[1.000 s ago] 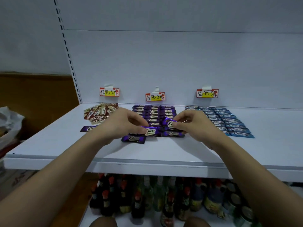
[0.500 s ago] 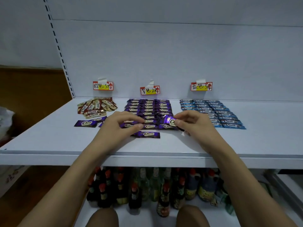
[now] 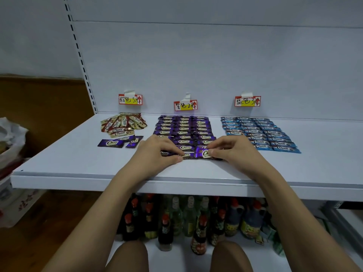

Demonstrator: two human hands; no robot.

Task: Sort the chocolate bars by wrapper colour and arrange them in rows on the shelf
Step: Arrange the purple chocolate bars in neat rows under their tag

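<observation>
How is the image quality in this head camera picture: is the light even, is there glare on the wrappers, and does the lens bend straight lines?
Head view: the light is dim and soft, with a bluish cast on the shelf. Head view: faint shadows lie under the left hand and right hand. Head view: small glints show on the purple bars. Head view: the wide lens curves the shelf edge, and the bottles below are dark and soft.

I see a flat white metal shelf (image 3: pixel 314 167) under a pale grey back panel (image 3: pixel 196 65). On it, glossy purple foil chocolate bars (image 3: pixel 184 128) with white "Choco" lettering on dark ovals, sky-blue foil chocolate bars (image 3: pixel 261 132) with the same white script, and a heap of cream-and-brown foil chocolate bars (image 3: pixel 122 123) edged in red. I read three red-bordered white paper tags (image 3: pixel 130 99), each with a yellow patch, black handwriting and a red arrow. Below, dark glass bottles (image 3: pixel 166 230) wear red caps.
</observation>
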